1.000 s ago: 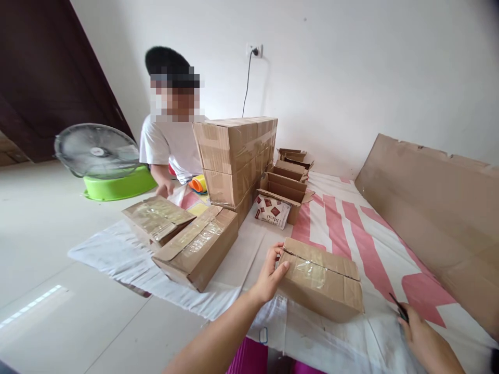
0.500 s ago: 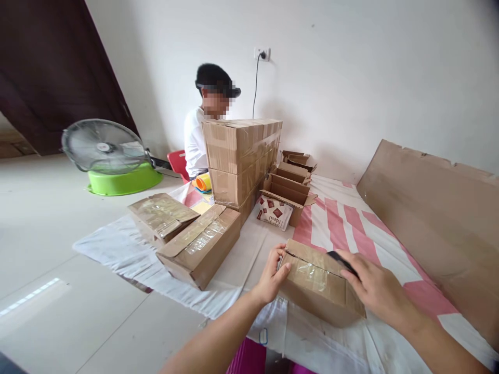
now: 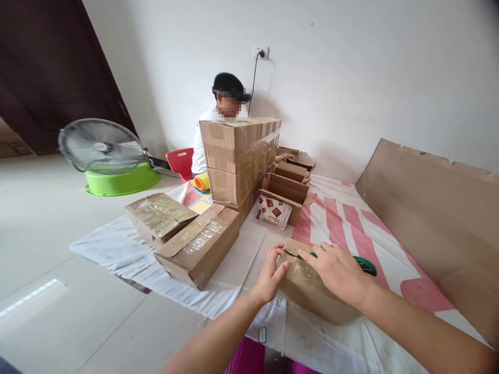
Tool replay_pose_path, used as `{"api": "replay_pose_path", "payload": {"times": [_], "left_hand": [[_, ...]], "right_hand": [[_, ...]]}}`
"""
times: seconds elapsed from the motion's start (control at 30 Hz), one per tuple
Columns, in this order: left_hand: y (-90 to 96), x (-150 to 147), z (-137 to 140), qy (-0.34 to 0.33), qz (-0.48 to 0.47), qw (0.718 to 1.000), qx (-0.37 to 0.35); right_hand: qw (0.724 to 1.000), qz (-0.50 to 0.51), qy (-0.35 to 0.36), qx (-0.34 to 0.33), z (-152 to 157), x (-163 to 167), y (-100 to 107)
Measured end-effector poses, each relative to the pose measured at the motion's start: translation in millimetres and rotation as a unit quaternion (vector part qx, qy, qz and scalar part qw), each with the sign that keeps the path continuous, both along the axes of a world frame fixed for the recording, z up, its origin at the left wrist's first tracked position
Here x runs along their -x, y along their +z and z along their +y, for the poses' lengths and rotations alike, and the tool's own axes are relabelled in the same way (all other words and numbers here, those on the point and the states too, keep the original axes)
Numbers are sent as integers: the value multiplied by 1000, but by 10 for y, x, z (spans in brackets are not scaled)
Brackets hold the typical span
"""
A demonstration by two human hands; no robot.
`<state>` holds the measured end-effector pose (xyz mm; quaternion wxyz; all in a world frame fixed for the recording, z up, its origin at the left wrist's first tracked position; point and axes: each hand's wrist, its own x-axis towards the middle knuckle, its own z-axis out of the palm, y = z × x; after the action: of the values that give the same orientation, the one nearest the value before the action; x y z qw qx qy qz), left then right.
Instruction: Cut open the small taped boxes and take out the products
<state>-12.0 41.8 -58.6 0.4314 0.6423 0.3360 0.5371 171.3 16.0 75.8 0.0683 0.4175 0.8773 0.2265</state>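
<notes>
A taped cardboard box [image 3: 312, 288] lies in front of me on the cloth, with a slit along the tape seam at its far left top. My left hand [image 3: 273, 272] grips the box's left end, thumb on top and fingers around the corner. Over the top of the box, my right hand [image 3: 337, 270] is closed around what looks like a pair of scissors [image 3: 366, 266]. A green loop handle sticks out behind the hand, and a dark tip shows at the seam. The rest of the tool is hidden by my fingers.
Two taped boxes [image 3: 198, 244] lie at left; a tall box stack [image 3: 237, 161] stands behind them. Open boxes [image 3: 286, 189] and a printed packet [image 3: 273, 212] are right of it. Beyond sits a person [image 3: 200, 137]. A cardboard sheet [image 3: 429, 208] leans at right.
My right hand has moved left along the box top with the tool, whose green handle now shows. My left hand stays in place. The other person has leaned to the right.
</notes>
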Motion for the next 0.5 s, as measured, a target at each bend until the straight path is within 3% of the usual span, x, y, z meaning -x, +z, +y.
{"api": "replay_pose_path", "payload": {"times": [0.23, 0.5], "left_hand": [[33, -60, -6, 5, -9, 1000, 2], [11, -37, -3, 8, -4, 1000, 8]], "right_hand": [[1000, 4, -12, -12, -72, -200, -22], [999, 29, 14, -16, 35, 36, -33]]}}
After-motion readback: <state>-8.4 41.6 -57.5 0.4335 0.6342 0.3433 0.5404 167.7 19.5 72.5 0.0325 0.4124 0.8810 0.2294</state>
